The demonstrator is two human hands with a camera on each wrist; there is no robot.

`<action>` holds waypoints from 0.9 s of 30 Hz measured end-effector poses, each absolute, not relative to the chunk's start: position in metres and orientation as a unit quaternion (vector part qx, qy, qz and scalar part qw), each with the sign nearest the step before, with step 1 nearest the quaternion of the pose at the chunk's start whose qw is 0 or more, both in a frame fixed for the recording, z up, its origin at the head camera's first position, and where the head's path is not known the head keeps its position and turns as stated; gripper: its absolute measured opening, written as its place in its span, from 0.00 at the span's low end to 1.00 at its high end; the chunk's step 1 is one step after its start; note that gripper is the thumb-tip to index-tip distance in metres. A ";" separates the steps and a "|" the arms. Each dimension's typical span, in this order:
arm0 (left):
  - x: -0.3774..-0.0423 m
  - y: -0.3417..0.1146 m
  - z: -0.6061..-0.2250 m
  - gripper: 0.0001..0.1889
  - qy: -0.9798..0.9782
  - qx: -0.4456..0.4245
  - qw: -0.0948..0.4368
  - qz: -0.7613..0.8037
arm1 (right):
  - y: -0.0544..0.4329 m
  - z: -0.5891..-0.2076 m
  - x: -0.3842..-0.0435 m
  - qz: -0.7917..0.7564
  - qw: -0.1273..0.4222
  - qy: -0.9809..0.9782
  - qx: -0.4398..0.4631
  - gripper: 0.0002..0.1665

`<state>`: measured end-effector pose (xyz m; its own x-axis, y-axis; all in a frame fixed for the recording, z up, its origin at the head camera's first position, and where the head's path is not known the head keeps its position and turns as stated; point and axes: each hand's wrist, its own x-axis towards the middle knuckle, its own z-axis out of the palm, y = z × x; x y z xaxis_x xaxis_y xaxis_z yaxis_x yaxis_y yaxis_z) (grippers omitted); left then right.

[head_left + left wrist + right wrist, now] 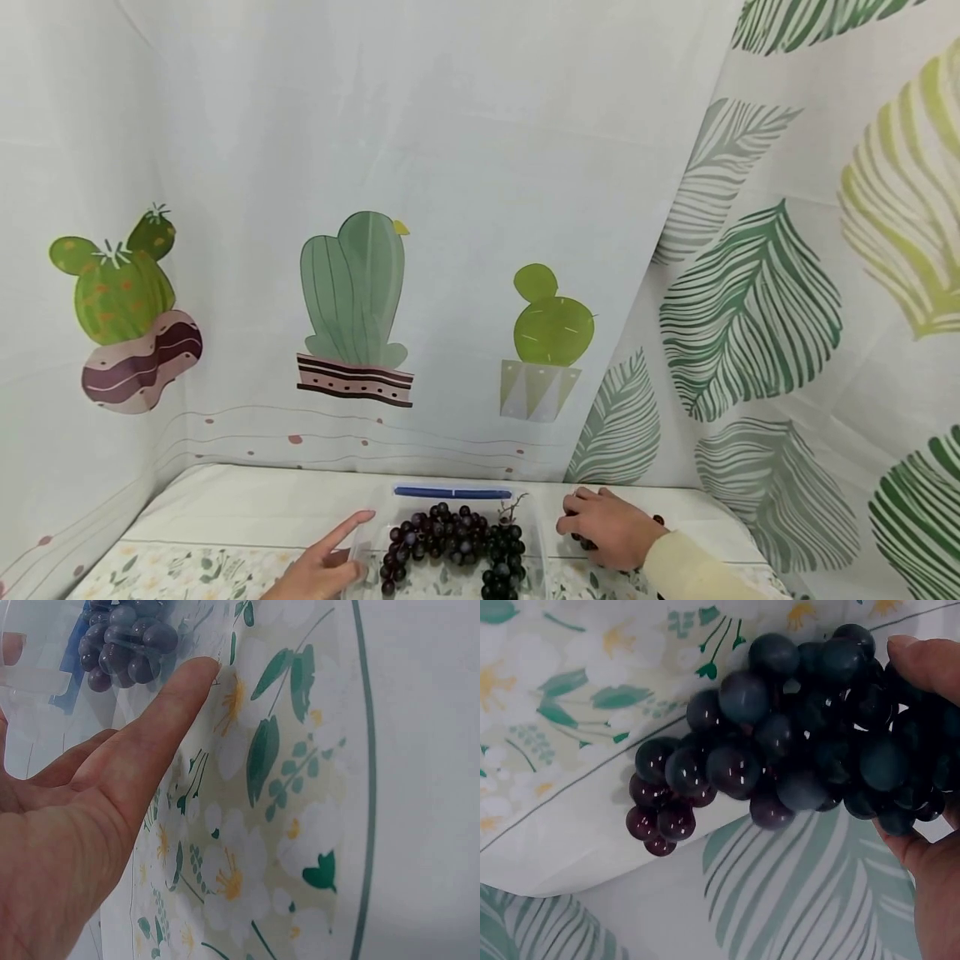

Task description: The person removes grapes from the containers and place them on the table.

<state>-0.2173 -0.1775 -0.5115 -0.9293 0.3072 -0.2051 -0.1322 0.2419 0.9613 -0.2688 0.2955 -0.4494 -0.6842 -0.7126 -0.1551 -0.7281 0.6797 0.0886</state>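
Observation:
A clear plastic box with a blue strip along its far side holds dark grapes and a bare stem tip. At its left side is my left hand, index finger extended and thumb apart, both close to the wall. The left wrist view shows the same hand beside the box, with grapes seen through the plastic. To the right of the box, my right hand grips another bunch of dark grapes, whose tapered end hangs out beyond the fingers.
A white cloth with a floral band covers the table. Behind it hangs a white curtain printed with cacti, and a leaf-print curtain hangs at the right.

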 end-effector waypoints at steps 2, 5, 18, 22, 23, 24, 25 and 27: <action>-0.218 -0.179 -0.512 0.39 0.761 0.062 0.184 0.619 | 0.294 -0.451 -0.268 0.071 0.058 0.915 -0.392 0.22; -0.218 -0.180 -0.513 0.39 0.761 0.066 0.183 0.619 | 0.291 -0.452 -0.267 0.073 0.061 0.916 -0.390 0.22; -0.216 -0.185 -0.510 0.40 0.739 0.105 0.206 0.633 | 0.290 -0.456 -0.268 0.063 0.067 0.907 -0.410 0.24; -0.216 -0.185 -0.509 0.40 0.742 0.104 0.205 0.630 | 0.290 -0.455 -0.268 0.056 0.074 0.906 -0.412 0.29; -0.215 -0.184 -0.508 0.40 0.744 0.103 0.204 0.628 | 0.290 -0.454 -0.268 0.055 0.075 0.906 -0.414 0.30; -0.215 -0.184 -0.508 0.40 0.747 0.102 0.203 0.625 | 0.290 -0.453 -0.267 0.054 0.077 0.905 -0.414 0.31; -0.215 -0.184 -0.508 0.39 0.749 0.100 0.201 0.623 | 0.291 -0.452 -0.267 0.054 0.079 0.905 -0.415 0.32; -0.215 -0.183 -0.507 0.39 0.755 0.094 0.196 0.619 | 0.291 -0.451 -0.266 0.054 0.082 0.904 -0.415 0.34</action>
<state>-0.2146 -0.1832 -0.5073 -0.9053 0.3849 -0.1794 -0.1007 0.2157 0.9712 -0.2657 0.2911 -0.4511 -0.6414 -0.7425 -0.1931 -0.7603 0.6488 0.0304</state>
